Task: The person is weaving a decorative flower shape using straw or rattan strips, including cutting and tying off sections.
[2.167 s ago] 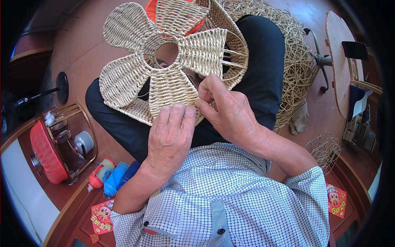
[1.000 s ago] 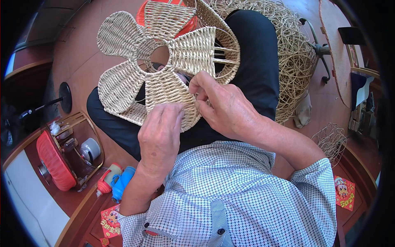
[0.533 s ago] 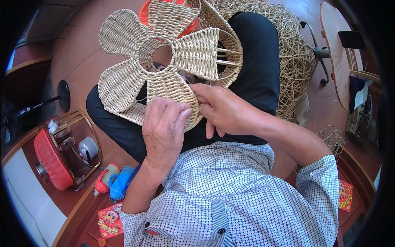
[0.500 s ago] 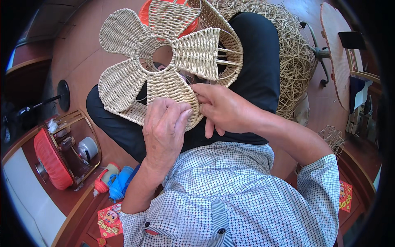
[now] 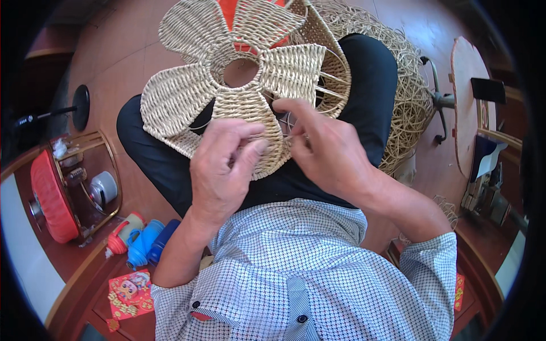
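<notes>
The woven flower piece [image 5: 239, 85] rests on your lap at 12 o'clock, four petals closed in weave. The petal at 2 o'clock is unfinished, its bare spokes [image 5: 327, 91] poking out. Your left hand [image 5: 222, 170] pinches the lower petal's edge; your right hand [image 5: 324, 148] grips a thin strand [image 5: 287, 136] near it. Loose cane [image 5: 409, 96] waits at 2 o'clock.

The flower-shaped woven piece [image 5: 227, 85] lies on the person's lap. The left hand [image 5: 219, 170] sits at its six o'clock, the right hand [image 5: 324, 150] at its four o'clock. A loose rattan coil [image 5: 406, 96] lies at three o'clock. Bottles [image 5: 139, 241] stand at seven o'clock.
</notes>
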{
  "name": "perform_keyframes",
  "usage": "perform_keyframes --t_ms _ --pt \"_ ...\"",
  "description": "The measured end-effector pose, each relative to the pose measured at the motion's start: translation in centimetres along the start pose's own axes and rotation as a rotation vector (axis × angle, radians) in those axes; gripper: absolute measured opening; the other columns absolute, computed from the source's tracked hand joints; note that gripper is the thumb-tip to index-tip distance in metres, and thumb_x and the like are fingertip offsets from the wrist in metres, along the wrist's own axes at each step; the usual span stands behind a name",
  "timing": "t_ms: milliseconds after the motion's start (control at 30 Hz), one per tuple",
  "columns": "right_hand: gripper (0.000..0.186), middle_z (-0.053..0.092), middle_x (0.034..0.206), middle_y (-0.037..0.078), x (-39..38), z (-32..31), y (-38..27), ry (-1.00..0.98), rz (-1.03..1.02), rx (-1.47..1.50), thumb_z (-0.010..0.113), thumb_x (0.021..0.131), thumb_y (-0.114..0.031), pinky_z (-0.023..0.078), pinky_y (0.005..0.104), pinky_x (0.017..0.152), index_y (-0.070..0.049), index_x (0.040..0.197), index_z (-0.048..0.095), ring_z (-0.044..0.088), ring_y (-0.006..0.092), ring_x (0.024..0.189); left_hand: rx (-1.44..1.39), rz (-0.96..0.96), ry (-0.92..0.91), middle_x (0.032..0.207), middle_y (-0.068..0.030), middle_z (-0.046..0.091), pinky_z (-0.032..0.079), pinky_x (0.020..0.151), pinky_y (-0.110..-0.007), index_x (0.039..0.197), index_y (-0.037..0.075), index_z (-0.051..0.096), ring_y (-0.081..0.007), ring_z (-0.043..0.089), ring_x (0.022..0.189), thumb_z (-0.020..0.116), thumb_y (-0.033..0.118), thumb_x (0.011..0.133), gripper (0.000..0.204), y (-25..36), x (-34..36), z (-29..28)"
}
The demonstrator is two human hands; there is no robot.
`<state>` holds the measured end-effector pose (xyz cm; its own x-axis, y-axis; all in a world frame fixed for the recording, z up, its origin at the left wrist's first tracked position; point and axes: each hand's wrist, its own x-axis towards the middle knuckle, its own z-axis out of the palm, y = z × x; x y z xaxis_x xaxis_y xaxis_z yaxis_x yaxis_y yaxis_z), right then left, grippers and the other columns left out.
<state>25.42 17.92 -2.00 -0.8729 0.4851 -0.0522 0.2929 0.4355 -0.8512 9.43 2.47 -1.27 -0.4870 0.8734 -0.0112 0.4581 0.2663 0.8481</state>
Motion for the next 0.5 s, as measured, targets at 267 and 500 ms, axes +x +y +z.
perform_keyframes --t_ms 267,500 --pt "0.032 0.072 0.099 0.012 -2.1 -0.9 0.8 0.196 -0.199 -0.327 0.069 0.088 0.006 0.063 0.0436 0.070 -0.004 0.118 0.065 0.077 0.0315 0.083 -0.033 0.009 0.300 0.111 -0.0103 0.072 0.055 0.090 -0.030 0.115 0.000 0.079 -0.0187 0.070 0.101 0.074 0.004 0.104 0.013 -2.7 -0.7 -3.1" --pt "0.038 0.074 0.103 0.010 -1.9 -1.6 -0.1 0.113 -0.102 -0.300 0.071 0.087 0.005 0.063 0.0412 0.071 -0.003 0.124 0.071 0.076 0.0301 0.082 0.251 0.105 0.381 0.111 -0.0126 0.074 0.056 0.097 -0.037 0.113 0.002 0.080 -0.0264 0.072 0.105 0.075 0.000 0.099 0.015 -3.9 -1.5 -4.3"
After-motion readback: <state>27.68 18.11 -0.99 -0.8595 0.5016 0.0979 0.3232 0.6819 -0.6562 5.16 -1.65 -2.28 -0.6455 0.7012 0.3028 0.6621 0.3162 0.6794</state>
